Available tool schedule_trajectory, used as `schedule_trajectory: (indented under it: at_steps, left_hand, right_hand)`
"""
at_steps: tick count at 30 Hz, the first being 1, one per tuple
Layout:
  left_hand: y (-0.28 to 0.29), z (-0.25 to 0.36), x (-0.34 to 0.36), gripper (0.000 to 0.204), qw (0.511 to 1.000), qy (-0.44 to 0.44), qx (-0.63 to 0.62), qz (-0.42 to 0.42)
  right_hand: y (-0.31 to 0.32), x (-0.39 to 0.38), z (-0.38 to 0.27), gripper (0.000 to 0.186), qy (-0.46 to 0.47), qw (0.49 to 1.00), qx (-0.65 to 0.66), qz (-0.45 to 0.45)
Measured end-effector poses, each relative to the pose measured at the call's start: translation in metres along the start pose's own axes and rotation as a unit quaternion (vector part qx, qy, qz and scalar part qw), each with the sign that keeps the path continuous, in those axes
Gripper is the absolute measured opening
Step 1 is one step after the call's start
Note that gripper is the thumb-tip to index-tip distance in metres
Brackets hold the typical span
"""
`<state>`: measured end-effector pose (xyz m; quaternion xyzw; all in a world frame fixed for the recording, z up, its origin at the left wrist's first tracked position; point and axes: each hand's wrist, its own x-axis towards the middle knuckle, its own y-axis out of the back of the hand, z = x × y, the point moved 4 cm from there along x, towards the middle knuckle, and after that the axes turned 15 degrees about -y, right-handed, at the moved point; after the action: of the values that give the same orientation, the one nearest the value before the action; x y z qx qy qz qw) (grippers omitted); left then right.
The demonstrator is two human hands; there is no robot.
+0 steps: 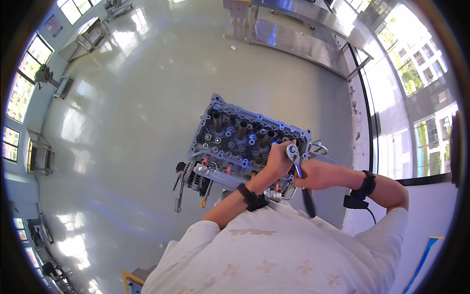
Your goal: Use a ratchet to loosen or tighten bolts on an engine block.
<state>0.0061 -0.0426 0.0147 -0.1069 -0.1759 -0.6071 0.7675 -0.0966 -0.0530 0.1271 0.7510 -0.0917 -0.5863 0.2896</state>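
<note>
A silver ratchet wrench (297, 165) with a dark handle grip slants over the right end of an engine cylinder head (235, 137). My left hand (277, 160) is closed at the round head of the ratchet, its thumb side against it; what lies under those fingers is hidden. Around the shank of the same tool my right hand (316, 174) is closed, and the dark grip sticks out below it toward my shirt. Several bolts, valve springs and upright dark tubes (243, 127) show in the open top of the cylinder head.
An alternator (197, 182) and a silver intake pipe (220, 175) sit along the engine's near side. Bent metal tubes (319, 148) stick out on its right. A steel workbench (298, 51) stands at the back right, near the windows. Small tables (88, 36) line the left wall.
</note>
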Motion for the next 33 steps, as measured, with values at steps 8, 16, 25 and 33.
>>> schedule_trajectory:
  at_steps: [8,16,25,33]
  left_hand:
    - [-0.009,0.009,0.001,0.022,0.998,-0.064,-0.024,-0.009]
    - [-0.005,0.005,-0.001,0.012,0.997,-0.07,0.002,-0.024]
    - [-0.004,-0.009,-0.002,0.022,0.998,-0.037,0.025,-0.032]
    - [-0.011,-0.017,-0.013,0.028,0.999,-0.029,-0.01,-0.019]
  right_hand:
    - [0.06,0.024,0.003,0.021,0.09,0.925,-0.274,0.247]
    - [0.035,0.034,0.014,0.02,0.177,0.864,-0.249,0.4]
    - [0.011,-0.001,0.024,0.021,0.106,0.969,-0.149,0.168]
    - [0.088,0.065,0.028,0.023,0.346,0.752,-0.23,0.512]
